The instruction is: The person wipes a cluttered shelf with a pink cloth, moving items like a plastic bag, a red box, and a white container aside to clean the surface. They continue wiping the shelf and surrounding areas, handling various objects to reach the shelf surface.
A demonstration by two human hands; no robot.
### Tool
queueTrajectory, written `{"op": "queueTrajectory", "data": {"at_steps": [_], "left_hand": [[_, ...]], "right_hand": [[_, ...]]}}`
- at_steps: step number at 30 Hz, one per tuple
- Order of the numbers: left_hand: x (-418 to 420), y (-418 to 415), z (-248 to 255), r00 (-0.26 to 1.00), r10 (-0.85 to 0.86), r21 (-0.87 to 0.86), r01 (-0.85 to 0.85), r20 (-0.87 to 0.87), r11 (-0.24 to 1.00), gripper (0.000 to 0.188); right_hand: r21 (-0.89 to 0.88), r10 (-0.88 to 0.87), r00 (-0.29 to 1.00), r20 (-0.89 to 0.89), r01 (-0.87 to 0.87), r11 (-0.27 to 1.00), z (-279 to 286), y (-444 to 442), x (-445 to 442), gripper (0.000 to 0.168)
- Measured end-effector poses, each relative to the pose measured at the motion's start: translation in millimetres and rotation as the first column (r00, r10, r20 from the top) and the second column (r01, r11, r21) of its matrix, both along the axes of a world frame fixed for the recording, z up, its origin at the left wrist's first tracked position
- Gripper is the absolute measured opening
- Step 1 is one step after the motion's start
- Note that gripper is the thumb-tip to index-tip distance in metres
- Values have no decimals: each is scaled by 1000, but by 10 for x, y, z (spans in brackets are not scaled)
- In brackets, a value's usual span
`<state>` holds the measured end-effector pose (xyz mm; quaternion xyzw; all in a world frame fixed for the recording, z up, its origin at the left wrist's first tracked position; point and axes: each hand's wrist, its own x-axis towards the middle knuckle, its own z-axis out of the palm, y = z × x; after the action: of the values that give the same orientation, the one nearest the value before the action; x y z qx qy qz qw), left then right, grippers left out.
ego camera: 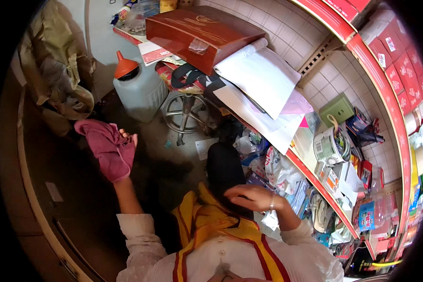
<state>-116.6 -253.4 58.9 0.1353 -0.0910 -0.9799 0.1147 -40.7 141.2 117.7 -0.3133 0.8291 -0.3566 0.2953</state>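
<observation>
My left hand [128,136] grips a maroon cloth [109,148] that drapes over the palm and wrist; only the fingertips show past its edge. My right hand [250,197], with a bracelet at the wrist, hovers over or rests on my dark-trousered leg [227,169], fingers loosely spread and holding nothing visible. A yellow apron [215,218] with red trim lies over my lap. Ahead of the left hand stands a pale plastic jug [139,91] with an orange funnel [125,66] in its mouth.
A wheeled stool [186,112] stands under a shelf holding a reddish-brown box [201,31] and white papers [261,77]. Plastic bags [282,169] and clutter crowd beneath the red-edged shelf [324,194] at right. A khaki cloth [56,63] hangs at left; a tin can [329,146] sits on the shelf.
</observation>
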Motion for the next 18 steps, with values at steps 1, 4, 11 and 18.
{"op": "queueTrajectory", "data": {"at_steps": [1, 4, 11, 18], "left_hand": [[-13, 57, 86, 1000, -8, -59, 6, -29, 998, 42], [-222, -36, -277, 990, -59, -123, 44, -126, 991, 39], [-816, 30, -733, 939, -343, -600, 286, 21, 747, 35], [-806, 125, -1017, 915, -326, -797, 376, 239, 472, 34]], "right_hand": [[14, -16, 999, -45, 16, 1000, 150, 76, 39, 31], [-70, -111, 990, -88, 105, 992, 649, 191, 65, 23], [-186, -333, 615, -715, 291, 938, 1424, 120, -421, 14], [80, -95, 548, -831, 287, 955, 1611, -35, -827, 55]]}}
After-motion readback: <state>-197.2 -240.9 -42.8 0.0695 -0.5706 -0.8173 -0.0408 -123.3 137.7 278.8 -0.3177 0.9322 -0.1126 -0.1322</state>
